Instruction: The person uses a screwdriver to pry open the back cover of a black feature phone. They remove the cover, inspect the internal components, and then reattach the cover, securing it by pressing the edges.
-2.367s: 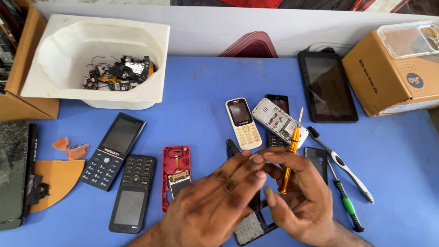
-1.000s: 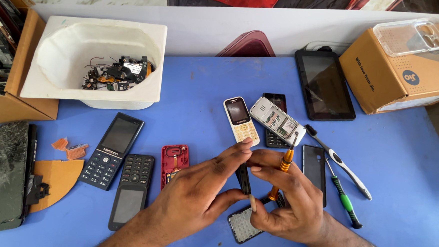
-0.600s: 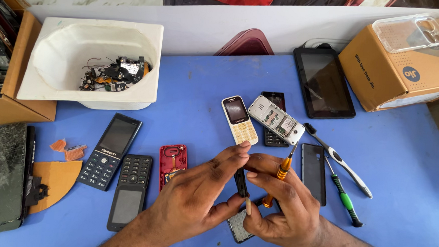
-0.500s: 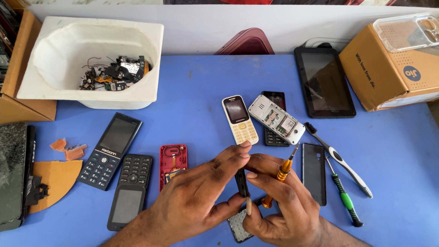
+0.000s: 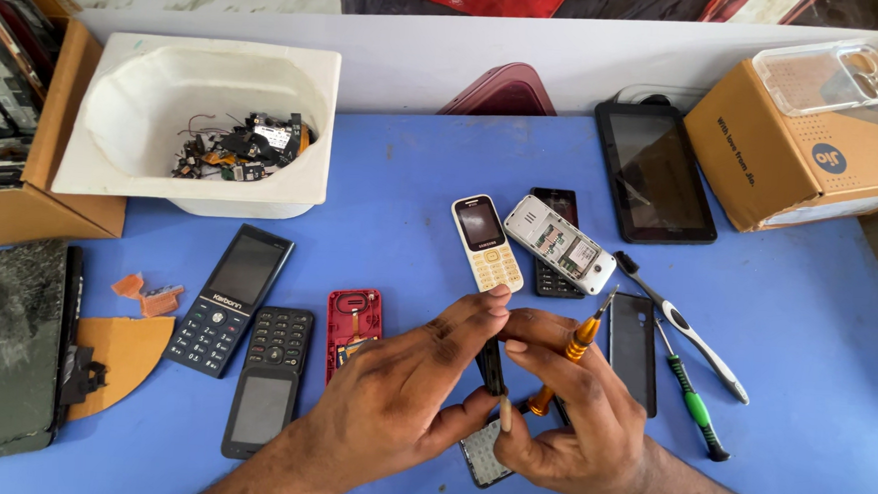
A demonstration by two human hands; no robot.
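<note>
Tabletop of blue laminate (image 5: 383,174) is seen spread with phone parts, largest to smallest. A white moulded plastic tub (image 5: 201,114) holding loose circuit scraps is set at the far left, and a brown cardboard box (image 5: 814,161) topped by a clear phone cover is placed at the far right, with a black tablet (image 5: 655,173) just beside it. A cracked dark screen panel (image 5: 8,345) is laid at the near left edge. A black keypad phone (image 5: 231,296) and a second dark keypad phone (image 5: 269,380) are set side by side, next to a red phone frame (image 5: 353,325). A cream keypad phone (image 5: 486,241) and an opened silver phone back (image 5: 560,244) lie behind the hands. The left hand (image 5: 401,400) is curled, thumb and forefinger pinched on a small narrow black phone part (image 5: 493,365) held upright above the table between both hands. The right hand (image 5: 570,414) is closed around an orange-handled screwdriver (image 5: 565,359), its fingers also touching the part. A green-handled screwdriver (image 5: 691,401) and a white brush (image 5: 685,325) lie to the right.
</note>
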